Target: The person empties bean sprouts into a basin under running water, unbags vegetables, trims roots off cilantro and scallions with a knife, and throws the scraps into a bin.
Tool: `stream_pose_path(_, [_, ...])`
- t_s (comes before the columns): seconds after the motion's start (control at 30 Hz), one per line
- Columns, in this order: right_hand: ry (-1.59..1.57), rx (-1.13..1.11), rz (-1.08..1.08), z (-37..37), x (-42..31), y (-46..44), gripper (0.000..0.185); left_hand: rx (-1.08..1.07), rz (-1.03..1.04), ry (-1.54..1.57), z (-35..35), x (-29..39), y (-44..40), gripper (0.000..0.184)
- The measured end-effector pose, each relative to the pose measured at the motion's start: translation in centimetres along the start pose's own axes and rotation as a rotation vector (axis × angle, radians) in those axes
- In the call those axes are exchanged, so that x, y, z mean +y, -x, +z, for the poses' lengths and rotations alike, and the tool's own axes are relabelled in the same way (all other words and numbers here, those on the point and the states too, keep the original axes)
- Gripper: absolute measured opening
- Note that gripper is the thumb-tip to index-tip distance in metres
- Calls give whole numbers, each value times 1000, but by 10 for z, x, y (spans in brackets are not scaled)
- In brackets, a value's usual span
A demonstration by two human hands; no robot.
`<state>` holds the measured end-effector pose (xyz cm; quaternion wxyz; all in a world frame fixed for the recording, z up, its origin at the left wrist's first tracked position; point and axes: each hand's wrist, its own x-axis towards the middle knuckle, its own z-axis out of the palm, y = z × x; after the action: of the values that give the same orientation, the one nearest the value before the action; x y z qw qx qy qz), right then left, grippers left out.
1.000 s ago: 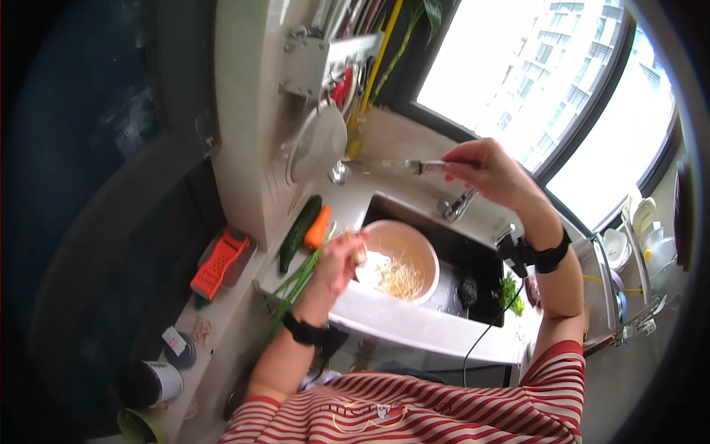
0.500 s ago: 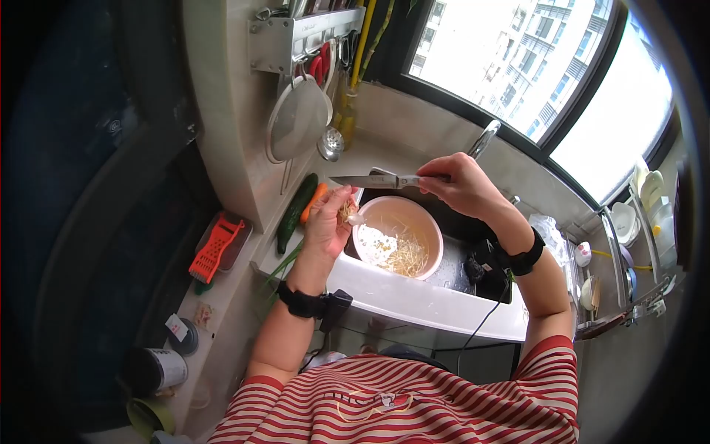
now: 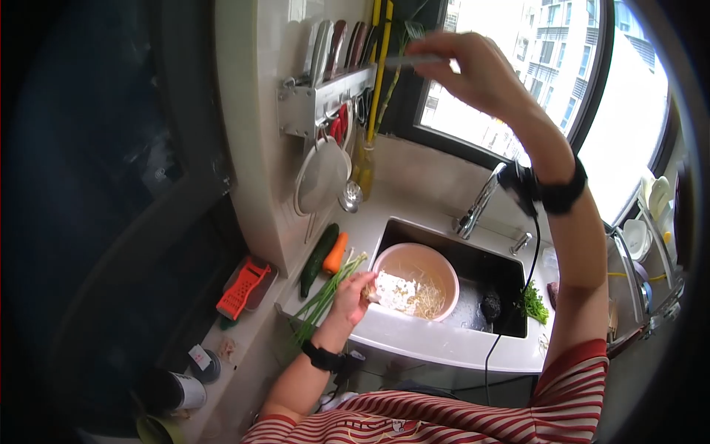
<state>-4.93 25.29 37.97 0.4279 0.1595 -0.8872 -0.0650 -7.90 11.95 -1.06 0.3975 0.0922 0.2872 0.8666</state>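
My right hand (image 3: 473, 70) is raised high in front of the window, closed around a knife (image 3: 411, 60) whose blade is blurred and points left towards the knife rack (image 3: 297, 111). Low down, at the left edge of the sink, my left hand (image 3: 347, 302) pinches a small pale piece that looks like garlic (image 3: 370, 296), mostly covered by the fingers. Just right of it, a pink bowl (image 3: 452, 270) sits in the sink, holding water, bean sprouts (image 3: 429, 300) and small white pieces. Green onions (image 3: 319, 302) lie beside my left hand.
A cucumber (image 3: 318, 260) and a carrot (image 3: 336, 253) lie left of the sink (image 3: 510, 314). The faucet (image 3: 479, 203) rises behind it. A strainer (image 3: 321, 176) and ladle (image 3: 350, 197) hang below the rack. An orange grater (image 3: 244, 288) lies left; leafy greens (image 3: 534, 303) lie right.
My right hand has lifted the knife from above the bowl up towards the rack. My left hand has stayed beside the bowl with the garlic-like piece. The view has tilted upward.
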Motion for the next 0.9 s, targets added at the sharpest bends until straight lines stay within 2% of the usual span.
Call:
stream_pose_path(0.03, [101,-51,77,-4,-6,-22,17,52,-34,14,3,-1,6,6])
stream_pose_path(0.13, [138,-17,-56,-10,-23,-69,19,90,-71,19,-7,0,19,7])
stream_pose_path(0.2, [199,-258,-23,-11,-30,-87,19,78,-77,15,-18,1,29,7])
stream_pose_path(0.23, [202,-252,-27,-8,-27,-94,19,86,-81,9,-23,2,35,7])
stream_pose_path(0.3, [282,-262,-183,-2,-26,-103,18,105,-65,-7,-29,9,48,6])
stream_pose_path(0.5, [456,-449,-139,-10,-38,-116,15,162,0,36,-50,24,75,5])
stream_pose_path(0.57, [410,-421,-181,-7,-32,-118,15,223,19,45,-53,26,78,4])
stream_pose_path(0.73, [370,-418,-235,-7,-37,-128,14,177,16,70,-61,32,82,3])
stream_pose_path(0.83, [514,-479,-136,-15,-42,-140,16,184,28,71,-66,36,83,3])
stream_pose_path(0.9, [366,-416,-212,-12,-36,-145,13,192,27,78,-70,36,85,3])
